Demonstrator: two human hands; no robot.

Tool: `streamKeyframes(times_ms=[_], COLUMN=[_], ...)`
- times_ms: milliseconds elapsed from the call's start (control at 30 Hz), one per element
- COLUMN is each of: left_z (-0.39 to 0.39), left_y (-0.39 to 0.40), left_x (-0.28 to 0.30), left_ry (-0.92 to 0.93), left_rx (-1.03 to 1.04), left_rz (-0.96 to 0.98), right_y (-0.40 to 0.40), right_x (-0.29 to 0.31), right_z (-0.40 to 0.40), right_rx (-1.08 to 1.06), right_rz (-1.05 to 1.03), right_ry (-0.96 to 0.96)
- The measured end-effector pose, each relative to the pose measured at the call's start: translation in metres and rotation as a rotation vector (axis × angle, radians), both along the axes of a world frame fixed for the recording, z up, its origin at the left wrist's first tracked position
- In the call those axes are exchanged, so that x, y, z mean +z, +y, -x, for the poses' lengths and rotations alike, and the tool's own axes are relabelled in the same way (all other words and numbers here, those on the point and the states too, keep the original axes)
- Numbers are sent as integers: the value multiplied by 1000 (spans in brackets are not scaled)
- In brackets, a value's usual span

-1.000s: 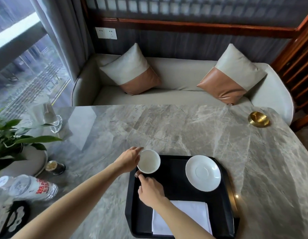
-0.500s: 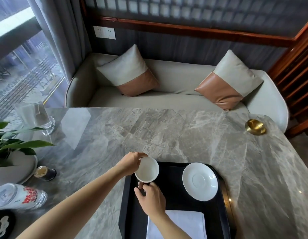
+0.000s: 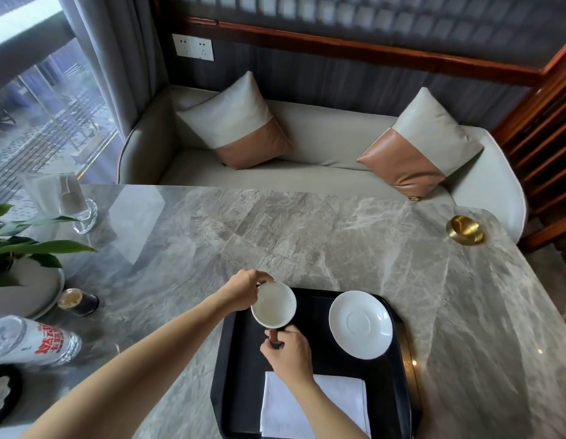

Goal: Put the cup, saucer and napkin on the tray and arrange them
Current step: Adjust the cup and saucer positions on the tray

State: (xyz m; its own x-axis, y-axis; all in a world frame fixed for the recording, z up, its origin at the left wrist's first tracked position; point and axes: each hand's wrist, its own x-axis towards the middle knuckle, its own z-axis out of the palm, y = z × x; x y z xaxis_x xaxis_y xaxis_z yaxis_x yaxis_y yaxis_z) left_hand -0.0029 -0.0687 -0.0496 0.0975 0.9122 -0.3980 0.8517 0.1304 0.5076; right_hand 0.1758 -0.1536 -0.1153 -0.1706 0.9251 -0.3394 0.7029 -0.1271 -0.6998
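Grey veined marble table [image 3: 307, 236] fills the view, glossy, wide bare stone stretching toward the far edge and off to the right. On the near side sits the black tray [image 3: 399, 375], rectangular with rounded corners and a raised rim, its left edge just beside the left forearm. White napkin [image 3: 338, 403], a flat folded square, lies at the tray's near end, the right wrist crossing over it. Round white saucer [image 3: 360, 324] rests flat in the tray's far right part, apart from both hands, dark tray floor showing between it and the cup. And the cup [image 3: 273, 304], white, smooth, empty, mouth tilted toward the camera, is up at the tray's far left corner between the two hands. Left hand [image 3: 243, 294] curls around its far left side, fingers over the rim. Right hand [image 3: 289, 351] is closed on the brown handle [image 3: 273, 335] on the near side. Whether the cup's base touches the tray, hard to say. Out at the far right table edge, a small brass dish [image 3: 464, 230].
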Motion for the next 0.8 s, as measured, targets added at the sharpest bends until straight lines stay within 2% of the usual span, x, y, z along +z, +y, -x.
streamKeyframes(times_ms=[533,800], left_z=[-23,-29], left_y=[-13,-16], left_x=[-2,0], left_ry=[-23,0], left_rx=[35,60], left_rz=[-14,-22], right_y=[-12,-9], right_x=[-2,-3], right_z=[-22,-26], right_rx=[42,59], right_rz=[42,88], right_ry=[-19,54])
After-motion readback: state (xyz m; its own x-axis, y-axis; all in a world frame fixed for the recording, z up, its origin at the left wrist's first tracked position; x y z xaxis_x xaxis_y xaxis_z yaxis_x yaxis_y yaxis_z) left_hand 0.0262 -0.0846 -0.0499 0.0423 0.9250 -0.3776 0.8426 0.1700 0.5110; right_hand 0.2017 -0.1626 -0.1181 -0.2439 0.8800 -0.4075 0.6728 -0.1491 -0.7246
